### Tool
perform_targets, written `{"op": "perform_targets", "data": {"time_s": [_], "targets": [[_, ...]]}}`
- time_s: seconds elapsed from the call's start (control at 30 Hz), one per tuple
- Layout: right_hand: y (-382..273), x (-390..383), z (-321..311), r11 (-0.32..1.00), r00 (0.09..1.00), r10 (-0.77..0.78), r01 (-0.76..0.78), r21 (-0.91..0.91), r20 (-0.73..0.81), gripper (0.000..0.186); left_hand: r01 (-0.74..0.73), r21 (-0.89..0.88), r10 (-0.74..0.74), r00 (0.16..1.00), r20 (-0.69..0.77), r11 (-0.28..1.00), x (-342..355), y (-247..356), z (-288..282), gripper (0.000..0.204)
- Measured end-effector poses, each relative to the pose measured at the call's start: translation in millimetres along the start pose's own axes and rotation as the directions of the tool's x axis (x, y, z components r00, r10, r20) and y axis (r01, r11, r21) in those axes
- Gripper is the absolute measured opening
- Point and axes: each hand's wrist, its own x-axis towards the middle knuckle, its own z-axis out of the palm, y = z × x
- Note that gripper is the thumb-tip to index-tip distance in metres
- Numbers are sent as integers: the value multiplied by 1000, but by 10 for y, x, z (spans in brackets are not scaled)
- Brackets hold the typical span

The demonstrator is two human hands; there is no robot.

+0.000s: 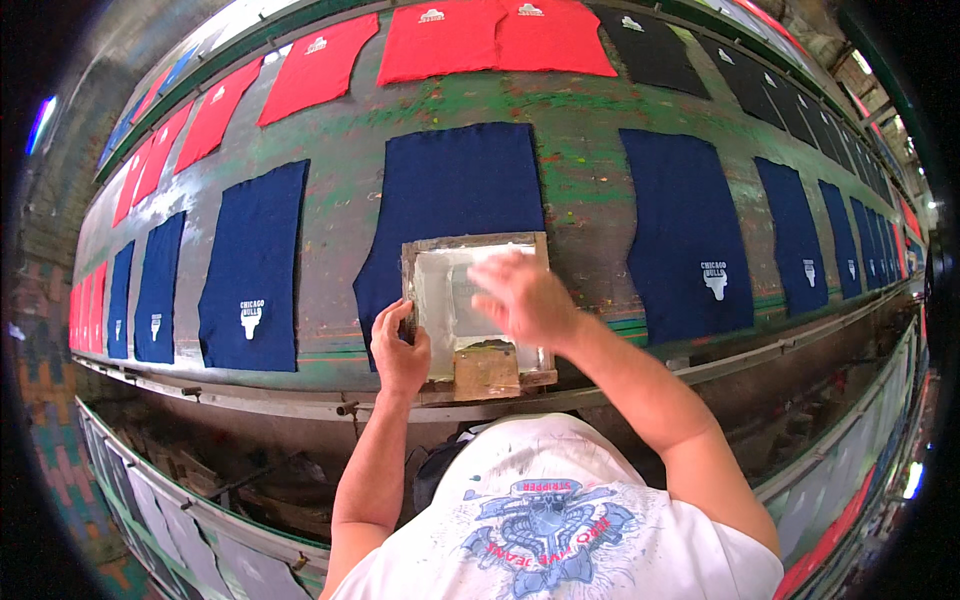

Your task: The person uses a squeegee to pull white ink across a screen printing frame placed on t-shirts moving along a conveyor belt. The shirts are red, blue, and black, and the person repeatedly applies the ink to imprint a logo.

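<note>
A square wooden screen frame [545, 290] with pale mesh rests over the lower part of a navy fabric panel [460, 180]. My left hand [398, 348] grips the frame's left side, thumb and fingers at its edge. My right hand [515, 305] is over the mesh, fingers pointing up and left; it is motion-blurred, so whether it holds anything is unclear. A tan, stained block or flap [485, 372] sits at the near edge of the frame.
The long paint-stained table [585, 270] carries several navy panels with white prints [680, 200], and red [310, 70] and black pieces [650, 55] behind. A metal rail [250, 390] runs along the near edge. Racks of grey panels [180, 530] stand at lower left.
</note>
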Motion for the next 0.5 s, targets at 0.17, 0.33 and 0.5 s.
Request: {"op": "perform_targets", "data": {"time_s": [0.17, 0.33, 0.5], "targets": [[604, 731, 202, 975, 951, 206, -182, -124, 229, 62, 83, -187, -85, 996, -2, 979, -33, -37, 7, 47], [774, 962, 274, 927, 803, 374, -328, -179, 464, 83, 104, -372, -114, 993, -6, 922, -97, -178, 70, 42], [838, 1237, 83, 872, 595, 424, -472, -130, 683, 94, -9, -429, -29, 996, -81, 903, -175, -204, 61, 31]]}}
